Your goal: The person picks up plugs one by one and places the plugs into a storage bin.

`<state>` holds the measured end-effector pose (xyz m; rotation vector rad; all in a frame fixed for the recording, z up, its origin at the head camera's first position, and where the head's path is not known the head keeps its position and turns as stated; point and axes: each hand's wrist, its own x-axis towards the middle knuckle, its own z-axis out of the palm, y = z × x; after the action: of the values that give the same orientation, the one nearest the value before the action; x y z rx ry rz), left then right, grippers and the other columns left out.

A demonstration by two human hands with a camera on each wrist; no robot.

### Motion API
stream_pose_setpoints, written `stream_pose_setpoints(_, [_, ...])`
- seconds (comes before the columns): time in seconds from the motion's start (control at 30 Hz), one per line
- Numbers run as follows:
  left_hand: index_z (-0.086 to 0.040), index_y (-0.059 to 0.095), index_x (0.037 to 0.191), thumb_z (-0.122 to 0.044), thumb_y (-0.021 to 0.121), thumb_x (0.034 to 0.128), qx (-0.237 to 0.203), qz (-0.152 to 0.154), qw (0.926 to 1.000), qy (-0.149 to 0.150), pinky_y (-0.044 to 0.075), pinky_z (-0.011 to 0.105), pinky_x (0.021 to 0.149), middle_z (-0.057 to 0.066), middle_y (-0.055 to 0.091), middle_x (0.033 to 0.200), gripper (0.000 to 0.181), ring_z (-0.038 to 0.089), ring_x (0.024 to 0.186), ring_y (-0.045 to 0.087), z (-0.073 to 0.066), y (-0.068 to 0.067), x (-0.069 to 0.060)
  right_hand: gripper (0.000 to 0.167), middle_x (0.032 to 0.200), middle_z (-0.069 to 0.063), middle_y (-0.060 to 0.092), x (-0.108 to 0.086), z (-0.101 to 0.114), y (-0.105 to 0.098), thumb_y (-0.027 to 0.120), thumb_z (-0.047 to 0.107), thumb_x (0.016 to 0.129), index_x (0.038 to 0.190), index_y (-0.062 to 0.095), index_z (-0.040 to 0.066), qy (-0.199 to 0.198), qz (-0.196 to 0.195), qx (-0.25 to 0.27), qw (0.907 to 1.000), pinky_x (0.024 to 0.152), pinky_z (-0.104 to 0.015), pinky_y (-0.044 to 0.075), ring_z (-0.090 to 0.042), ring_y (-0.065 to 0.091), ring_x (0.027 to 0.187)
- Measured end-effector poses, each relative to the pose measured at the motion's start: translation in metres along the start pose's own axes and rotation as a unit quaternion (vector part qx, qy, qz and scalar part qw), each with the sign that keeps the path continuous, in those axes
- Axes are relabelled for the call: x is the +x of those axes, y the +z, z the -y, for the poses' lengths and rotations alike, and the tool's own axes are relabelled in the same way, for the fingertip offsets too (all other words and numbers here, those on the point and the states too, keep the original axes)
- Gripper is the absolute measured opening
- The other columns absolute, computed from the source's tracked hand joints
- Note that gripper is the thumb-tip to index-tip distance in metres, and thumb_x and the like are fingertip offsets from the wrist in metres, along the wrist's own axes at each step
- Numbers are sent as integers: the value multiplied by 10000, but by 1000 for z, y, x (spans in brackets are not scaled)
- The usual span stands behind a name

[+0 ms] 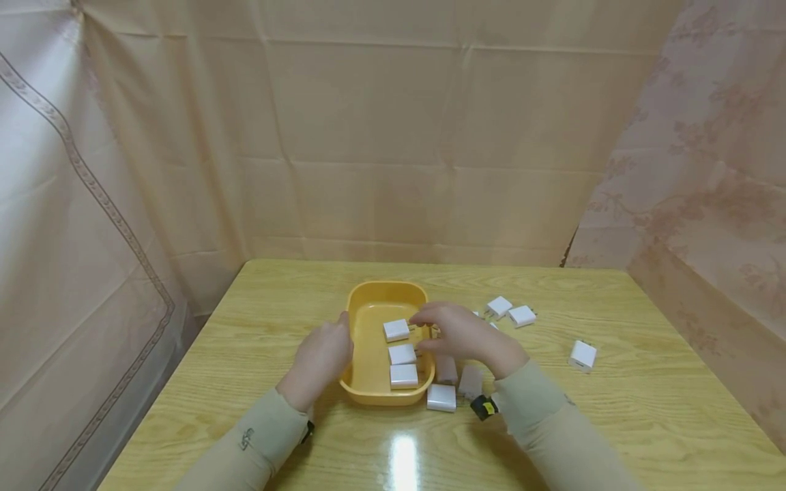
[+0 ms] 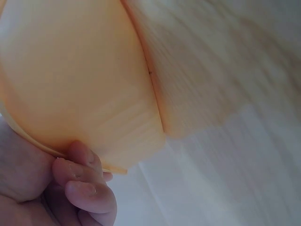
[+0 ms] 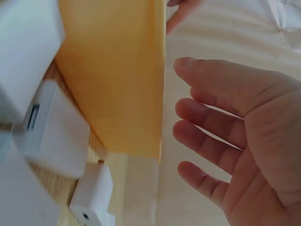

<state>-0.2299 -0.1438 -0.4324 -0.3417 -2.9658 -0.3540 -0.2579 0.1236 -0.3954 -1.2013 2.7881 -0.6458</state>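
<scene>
A yellow plastic tub (image 1: 381, 399) stands on the table with several white plug-in chargers (image 1: 396, 330) lying in its right half. My left hand (image 1: 324, 354) grips the tub's left rim; in the left wrist view its fingers (image 2: 89, 195) curl at the rim. Over the right rim hovers my right hand (image 1: 463, 334). The right wrist view shows that hand's fingers (image 3: 211, 157) spread and relaxed, holding nothing, beside the tub's outer wall (image 3: 117, 80). Under and beside the right wrist lie more chargers, among them one by the tub's near right corner (image 1: 441, 397).
Farther right on the wood-grain table (image 1: 264, 320) lie a pair of chargers (image 1: 522, 316) and a lone charger (image 1: 582, 356). A beige curtain (image 1: 368, 136) hangs behind the table, with pale cloth on both sides.
</scene>
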Motion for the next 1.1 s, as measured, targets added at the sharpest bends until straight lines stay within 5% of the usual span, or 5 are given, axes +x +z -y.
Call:
stream_pose_setpoints(0.3, [155,462,1416,-60,542,976,-41,12,10000,-4,388,256,370,81,508,613,496,145,440,473,0,-1,0,430,1197,-68,686,-20,-17,-4,785,248,906,1276,694,46,509,-235,107,9984,926,-451,526,-255,642,1086])
stream_pose_setpoints(0.9, [149,464,1414,-60,554,969,-136,13,9999,-41,404,271,382,121,559,665,500,167,467,500,0,-1,0,376,1170,-99,701,-56,-34,-19,772,160,904,1235,697,-1,316,-626,6,9975,896,-495,538,-292,663,1037])
stream_pose_setpoints(1.1, [154,475,1395,-61,569,960,-98,-21,9999,23,426,284,400,130,575,677,494,170,487,513,1,-1,1,377,1176,-92,701,-65,-43,-21,779,163,904,1244,697,23,542,-624,64,9966,920,-496,524,-267,649,1057])
